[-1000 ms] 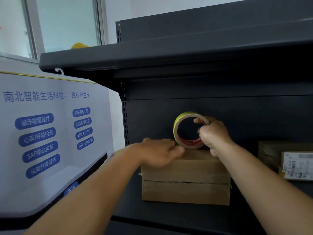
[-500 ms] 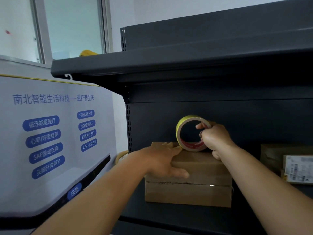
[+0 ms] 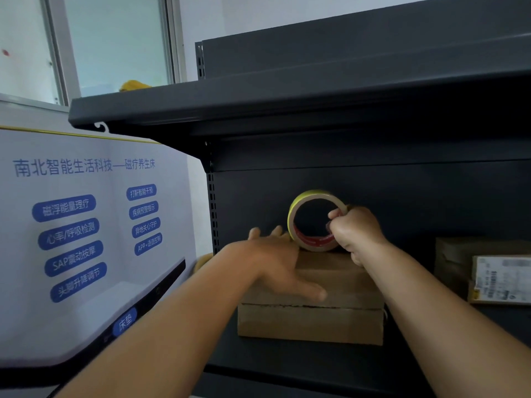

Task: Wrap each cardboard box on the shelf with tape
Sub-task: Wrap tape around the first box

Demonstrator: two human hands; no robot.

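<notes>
A brown cardboard box [image 3: 310, 323] stands on the dark shelf [image 3: 287, 366], its front seam split open along a horizontal line. My left hand [image 3: 275, 262] lies flat over the box's top left corner, fingers spread, thumb down the front face. My right hand [image 3: 355, 232] grips a yellow tape roll [image 3: 296, 214] with a red inner core, held upright on the box's top rear edge. The tape strip itself is not discernible.
Two more cardboard boxes [image 3: 500, 278], one with a white shipping label, sit on the same shelf at the right. An upper shelf board [image 3: 287, 110] overhangs. A white display panel [image 3: 86, 239] with blue labels stands at the left, close to the shelf's side.
My left hand slid from the box's top toward the front edge, and its thumb now hangs down the front face. The tape roll and right hand stayed at the box's top rear.
</notes>
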